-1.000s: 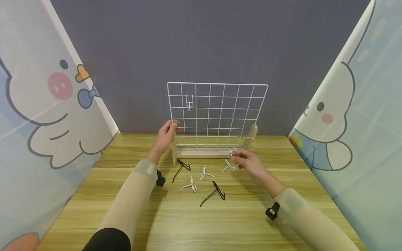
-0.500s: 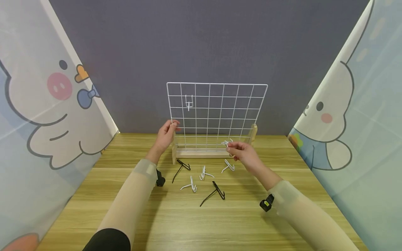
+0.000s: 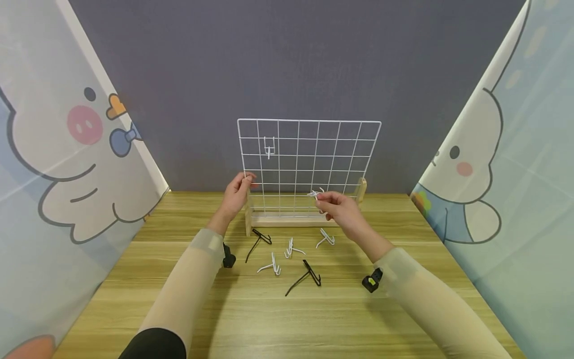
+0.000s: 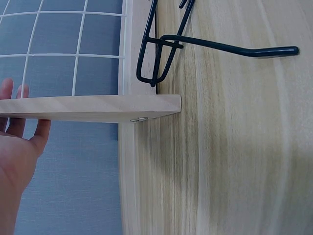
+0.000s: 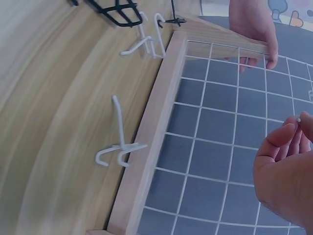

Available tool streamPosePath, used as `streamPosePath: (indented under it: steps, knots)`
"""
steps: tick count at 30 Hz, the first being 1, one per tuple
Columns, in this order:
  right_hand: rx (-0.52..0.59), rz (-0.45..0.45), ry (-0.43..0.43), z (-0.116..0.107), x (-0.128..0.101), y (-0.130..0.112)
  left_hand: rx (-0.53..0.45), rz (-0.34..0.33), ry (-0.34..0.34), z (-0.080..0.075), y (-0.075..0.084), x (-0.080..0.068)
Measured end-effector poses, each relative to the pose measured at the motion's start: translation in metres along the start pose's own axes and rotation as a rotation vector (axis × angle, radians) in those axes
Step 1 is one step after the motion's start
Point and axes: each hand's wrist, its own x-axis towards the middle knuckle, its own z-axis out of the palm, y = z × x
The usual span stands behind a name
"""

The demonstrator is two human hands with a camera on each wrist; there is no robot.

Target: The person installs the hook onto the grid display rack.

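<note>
- A small white wire hook (image 3: 315, 194) is pinched between the fingertips of the right hand (image 3: 341, 212), raised off the table (image 3: 251, 319) and held just in front of the lower part of the white wire grid (image 3: 309, 159).
- The left hand (image 3: 235, 194) is closed around the grid's left edge, at the top of the wooden post of its stand (image 3: 287, 219), so the panel is steadied.
- The hook is judged to be very light and stiff; being thin, smooth coated wire, it could easily twist or slip between fingertips.
- It is best taken at the straight shank, so the bent clip ends are left free to be slid over a grid wire.
- The grid is judged light and somewhat springy; it would likely tip or flex under a push, which makes the bracing grip at the post sensible.
- One white hook (image 3: 269, 146) is already hung near the grid's upper left.
- Three more white hooks (image 3: 290, 248) and two black hooks (image 3: 307, 279) lie loose on the table, near the stand.
</note>
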Motion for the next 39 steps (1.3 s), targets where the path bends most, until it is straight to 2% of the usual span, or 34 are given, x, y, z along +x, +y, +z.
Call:
streamPosePath:
  steps: [12, 24, 39]
  knots:
    - [0.004, -0.033, -0.001, 0.008, 0.006, -0.017, 0.044, 0.011, -0.006, -0.001, 0.000, 0.000]
    - [-0.011, -0.073, 0.008, 0.012, 0.015, -0.035, 0.022, 0.014, -0.008, -0.003, -0.006, 0.002]
    - [-0.029, -0.115, 0.006, 0.018, 0.022, -0.051, 0.019, 0.023, -0.013, -0.003, -0.003, 0.002]
